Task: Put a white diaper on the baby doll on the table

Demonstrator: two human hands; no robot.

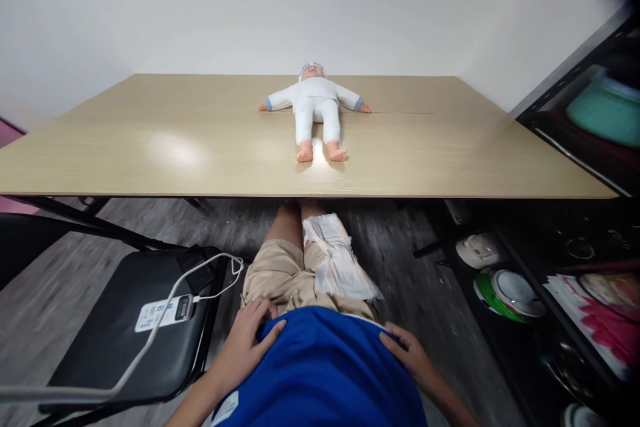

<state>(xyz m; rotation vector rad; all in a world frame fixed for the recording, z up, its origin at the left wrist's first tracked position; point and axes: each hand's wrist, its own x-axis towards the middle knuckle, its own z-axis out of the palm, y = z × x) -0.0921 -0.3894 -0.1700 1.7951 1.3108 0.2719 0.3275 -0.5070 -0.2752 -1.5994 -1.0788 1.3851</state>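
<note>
Bottom center there's the blue shirt (320, 373) with left hand (249, 337) and right hand (407, 352) both spread flat on its hem, diaper (337, 260) on lap, doll (315, 107) on the table (150, 147) up top.

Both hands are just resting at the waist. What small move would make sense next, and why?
Probably the right hand should lift and take the folded diaper lying on the right thigh. It is the nearest loose thing, both hands, the left hand too, rest empty on the blue shirt, and the doll lies untouched, face up, on the table.
</note>
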